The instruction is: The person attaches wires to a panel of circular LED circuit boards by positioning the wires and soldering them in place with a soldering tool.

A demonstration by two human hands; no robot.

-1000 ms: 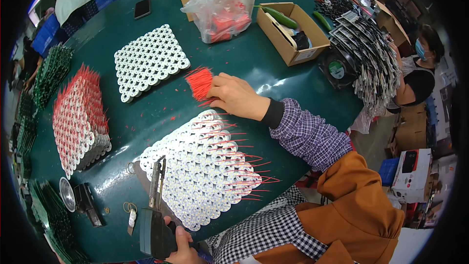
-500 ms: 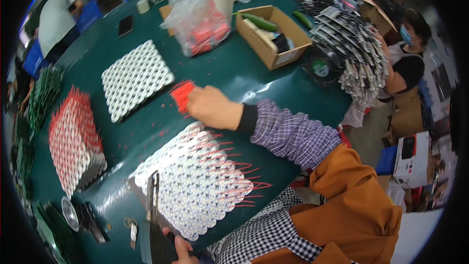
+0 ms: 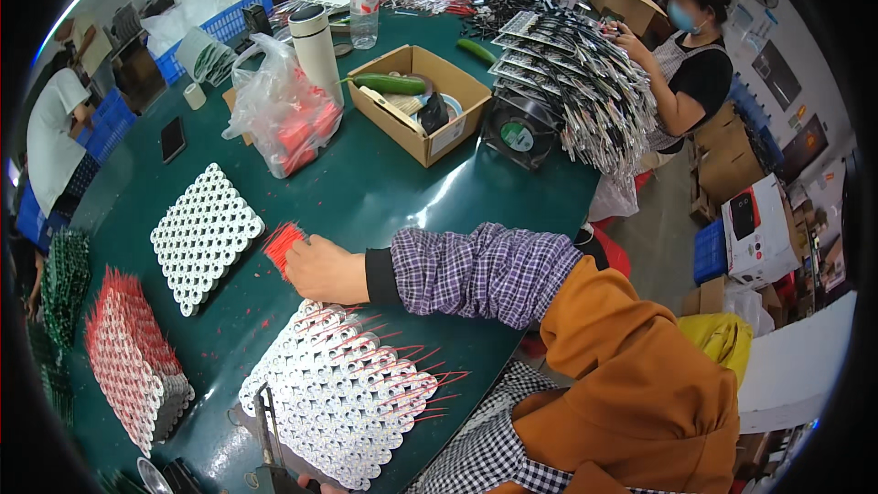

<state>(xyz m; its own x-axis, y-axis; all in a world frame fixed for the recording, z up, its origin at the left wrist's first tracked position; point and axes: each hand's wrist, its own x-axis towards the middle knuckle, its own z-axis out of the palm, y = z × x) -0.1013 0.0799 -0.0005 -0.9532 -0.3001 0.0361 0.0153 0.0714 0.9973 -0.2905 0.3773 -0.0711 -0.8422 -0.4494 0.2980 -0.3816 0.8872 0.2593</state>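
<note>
My right hand (image 3: 322, 272) is closed at a bundle of short red wires (image 3: 284, 247), its fingertips hidden behind the hand. Just below lies a white sheet of round, scalloped circuit boards (image 3: 338, 393). Red wires stick out from the sheet's upper and right parts. At the lower edge only a bit of my left hand (image 3: 315, 485) shows, gripping a dark tool (image 3: 274, 477) with two thin metal prongs. The prongs lie over the sheet's left corner, above a dark flat plate under it.
A stack of white boards (image 3: 206, 238) lies beyond; another stack with red wires (image 3: 137, 361) stands left. Farther back are a plastic bag (image 3: 283, 119), a flask (image 3: 315, 50), a cardboard box (image 3: 421, 110) and a pile of wired strips (image 3: 576, 91). A masked person (image 3: 690, 64) works at right.
The view has shifted, so the table's things sit lower and further left. My right hand stays at the red wires; my left hand has mostly slipped out of the lower edge.
</note>
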